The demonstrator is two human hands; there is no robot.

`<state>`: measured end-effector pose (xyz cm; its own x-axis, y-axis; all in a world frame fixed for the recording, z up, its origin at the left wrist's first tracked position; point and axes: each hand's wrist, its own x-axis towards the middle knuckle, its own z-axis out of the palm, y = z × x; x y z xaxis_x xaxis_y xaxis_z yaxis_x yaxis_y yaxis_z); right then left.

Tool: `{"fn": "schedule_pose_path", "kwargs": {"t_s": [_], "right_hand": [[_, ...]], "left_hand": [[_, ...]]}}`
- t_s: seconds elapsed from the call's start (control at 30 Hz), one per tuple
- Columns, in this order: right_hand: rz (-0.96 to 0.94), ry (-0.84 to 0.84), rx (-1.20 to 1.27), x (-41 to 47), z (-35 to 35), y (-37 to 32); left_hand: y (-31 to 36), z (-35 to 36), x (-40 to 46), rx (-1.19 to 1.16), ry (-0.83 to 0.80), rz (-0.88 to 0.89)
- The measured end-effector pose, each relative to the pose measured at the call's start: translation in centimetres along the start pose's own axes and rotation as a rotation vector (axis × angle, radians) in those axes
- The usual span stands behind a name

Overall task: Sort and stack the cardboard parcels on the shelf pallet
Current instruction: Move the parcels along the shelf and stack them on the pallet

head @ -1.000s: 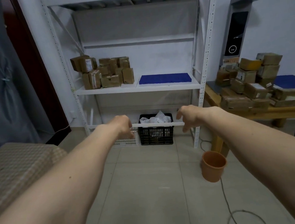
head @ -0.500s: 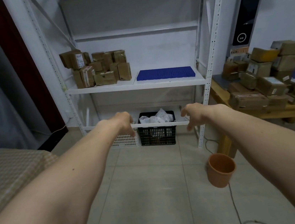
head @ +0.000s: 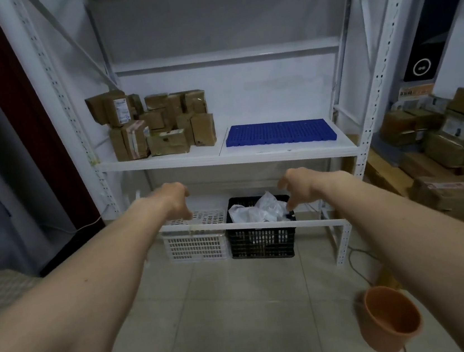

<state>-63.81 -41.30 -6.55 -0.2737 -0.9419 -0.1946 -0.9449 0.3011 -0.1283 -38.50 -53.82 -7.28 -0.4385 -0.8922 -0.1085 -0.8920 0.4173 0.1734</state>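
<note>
Cardboard parcels (head: 154, 124) stood stacked far left on the shelf (head: 222, 155), beside the blue pallet (head: 279, 132), which lay bare. Left hand (head: 173, 199) and right hand (head: 297, 185) hung empty, fingers loosely curled, apparently ready to reach.

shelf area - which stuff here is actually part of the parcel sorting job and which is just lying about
Part of the job:
- cardboard parcels stacked on the shelf's left
- blue pallet, bare, on the shelf's right
- more parcels piled at the right
- left hand and right hand, both holding nothing

Just lying about:
- white basket
- black basket
- orange pot
</note>
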Motion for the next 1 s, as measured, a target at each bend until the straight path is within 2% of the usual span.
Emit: {"fn": "schedule_pose_path", "kwargs": {"t_s": [0.2, 0.5, 0.7, 1.0], "right_hand": [[-0.008, -0.025, 0.013, 8.4, 0.2, 2.1], [0.008, -0.07, 0.045, 22.8, -2.5, 8.9], [-0.006, -0.085, 0.027, 32.8, -5.7, 13.8], [-0.218, -0.134, 0.091, 44.4, -5.4, 14.0]], "left_hand": [[2.4, 2.1, 9.1, 0.08, -0.022, 0.076], [5.5, 2.3, 23.5, 0.105, -0.192, 0.002], [9.8, -0.5, 33.5, 0.052, -0.106, 0.002], [9.0, 0.6, 43.3, 0.026, -0.11, -0.109]]}}
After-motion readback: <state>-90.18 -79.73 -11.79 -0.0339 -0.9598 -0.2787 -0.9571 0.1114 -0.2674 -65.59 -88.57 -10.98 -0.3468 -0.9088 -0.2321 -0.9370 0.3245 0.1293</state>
